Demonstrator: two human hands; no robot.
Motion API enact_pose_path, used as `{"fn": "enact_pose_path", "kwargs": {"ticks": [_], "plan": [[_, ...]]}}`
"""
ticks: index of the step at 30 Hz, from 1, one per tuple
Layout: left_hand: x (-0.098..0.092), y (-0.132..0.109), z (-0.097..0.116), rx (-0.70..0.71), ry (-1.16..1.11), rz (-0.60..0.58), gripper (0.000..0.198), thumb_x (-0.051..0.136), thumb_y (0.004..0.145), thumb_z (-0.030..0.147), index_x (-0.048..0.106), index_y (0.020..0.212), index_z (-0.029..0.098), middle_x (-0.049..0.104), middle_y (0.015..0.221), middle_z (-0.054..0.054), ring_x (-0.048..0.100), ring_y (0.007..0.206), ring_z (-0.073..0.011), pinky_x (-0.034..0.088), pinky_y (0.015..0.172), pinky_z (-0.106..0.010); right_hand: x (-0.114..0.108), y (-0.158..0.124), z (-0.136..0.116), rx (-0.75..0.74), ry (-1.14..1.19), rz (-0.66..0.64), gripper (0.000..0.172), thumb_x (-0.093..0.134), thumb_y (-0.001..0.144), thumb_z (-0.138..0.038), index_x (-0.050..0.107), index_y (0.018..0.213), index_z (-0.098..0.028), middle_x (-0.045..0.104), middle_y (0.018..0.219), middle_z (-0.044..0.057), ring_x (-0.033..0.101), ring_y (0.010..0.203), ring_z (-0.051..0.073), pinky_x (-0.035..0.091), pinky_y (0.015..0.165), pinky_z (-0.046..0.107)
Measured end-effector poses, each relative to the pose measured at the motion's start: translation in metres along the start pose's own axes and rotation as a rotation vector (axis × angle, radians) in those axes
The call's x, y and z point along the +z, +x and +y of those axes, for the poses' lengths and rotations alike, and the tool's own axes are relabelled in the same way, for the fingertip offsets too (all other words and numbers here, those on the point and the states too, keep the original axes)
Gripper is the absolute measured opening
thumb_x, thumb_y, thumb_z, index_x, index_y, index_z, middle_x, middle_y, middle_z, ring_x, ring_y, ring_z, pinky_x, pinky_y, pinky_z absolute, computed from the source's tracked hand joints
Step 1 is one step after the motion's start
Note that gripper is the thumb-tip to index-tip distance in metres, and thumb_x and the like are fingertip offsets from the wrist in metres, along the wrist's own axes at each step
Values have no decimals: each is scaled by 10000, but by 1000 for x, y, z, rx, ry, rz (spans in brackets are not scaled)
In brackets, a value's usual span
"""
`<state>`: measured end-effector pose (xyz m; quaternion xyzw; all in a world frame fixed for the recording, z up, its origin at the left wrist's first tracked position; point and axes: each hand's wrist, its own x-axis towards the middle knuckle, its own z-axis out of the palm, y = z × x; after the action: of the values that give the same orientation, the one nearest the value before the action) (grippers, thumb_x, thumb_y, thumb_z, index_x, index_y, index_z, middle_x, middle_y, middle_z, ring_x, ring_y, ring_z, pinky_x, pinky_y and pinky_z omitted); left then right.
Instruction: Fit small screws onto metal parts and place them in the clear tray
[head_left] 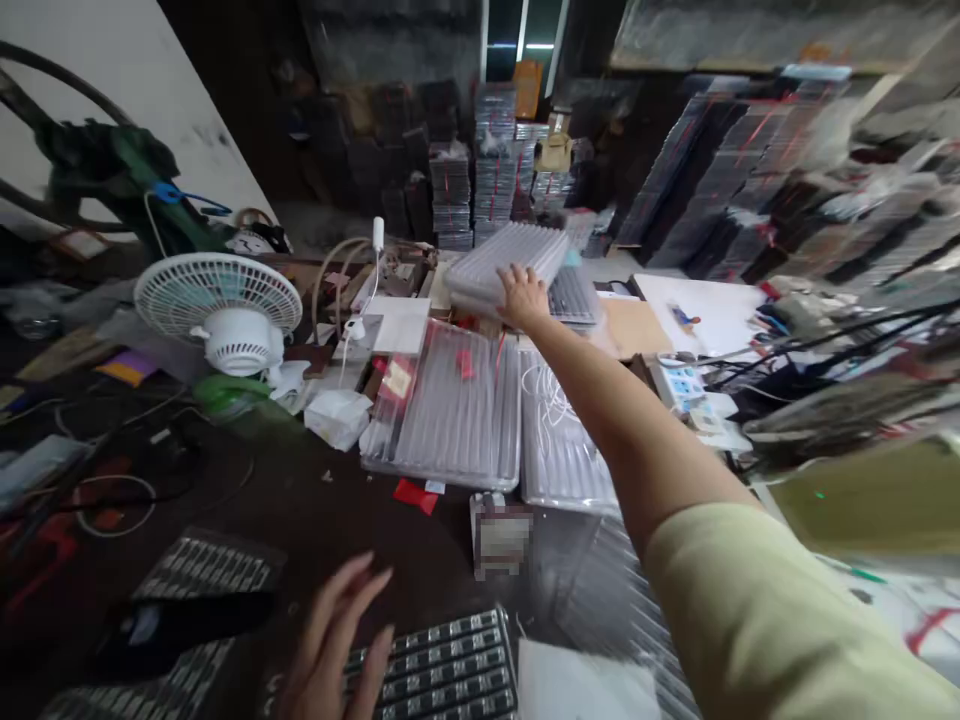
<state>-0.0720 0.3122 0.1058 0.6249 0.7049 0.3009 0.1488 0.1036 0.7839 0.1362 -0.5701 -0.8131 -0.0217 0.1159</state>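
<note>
Cluttered workroom, dark tabletop (pixel 300 510) filling the lower left. Stacks of tray packs bound with red strapping (pixel 491 170) stand at top centre, with more stacks (pixel 720 180) banked along the upper right.

Right hand (pixel 523 298): arm reaches in from the lower right, pale yellow sleeve (pixel 750 600) at the frame edge. Hand is at upper middle, partly open, fingers (pixel 510 280) spread and laid on the near edge of a clear plastic tray (pixel 506 262). Cannot tell whether it is gripping or only resting there. That tray sits tilted, its far end raised, overlapping a dark-filled tray (pixel 574 297) just to its right.

Left hand (pixel 334 640): bottom centre, wide open, fingers spread and curved, holding nothing. It is just beside a black grid tray (pixel 442 665); contact cannot be made out. A similar grid tray (pixel 206 565) lies at lower left.

Between the hands, two larger clear trays (pixel 442 410) (pixel 566 440) lie flat side by side, a white cord (pixel 551 400) across the right one. Just below them are a red slip (pixel 415 495) and a small box (pixel 501 535), its face blurred. White paper bag (pixel 337 418) sits left of the trays. White fan (pixel 217 300) stands further left, tipped back, grille facing up and left.
</note>
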Motion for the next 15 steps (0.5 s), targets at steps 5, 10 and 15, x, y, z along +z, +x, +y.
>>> {"fn": "enact_pose_path", "kwargs": {"ticks": [5,10,15], "plan": [[49,196,44,140,-223,-19,257,450,885,272,626,1056,195,608,1160,-106,565,1125,-214,460,981,-375,7,3,36,-153,-70,-39,640,700,751,-278,430,1315,-142,458,1357,163,377,1243,375,318,1011,517],[103,388,63,-88,75,-2,337,449,891,221,580,1173,90,589,1221,-166,567,1113,-205,400,1004,-316,5,-26,75,-231,3,-15,568,631,810,-274,405,1330,-227,368,1453,102,334,1282,345,349,1009,511],[122,485,81,-309,332,-77,438,509,881,366,609,1088,-7,597,1174,-272,546,1152,-308,413,945,-371,17,-37,95,-122,242,2,610,611,833,-248,359,1388,-256,204,1530,92,377,1298,293,406,1012,447]]}}
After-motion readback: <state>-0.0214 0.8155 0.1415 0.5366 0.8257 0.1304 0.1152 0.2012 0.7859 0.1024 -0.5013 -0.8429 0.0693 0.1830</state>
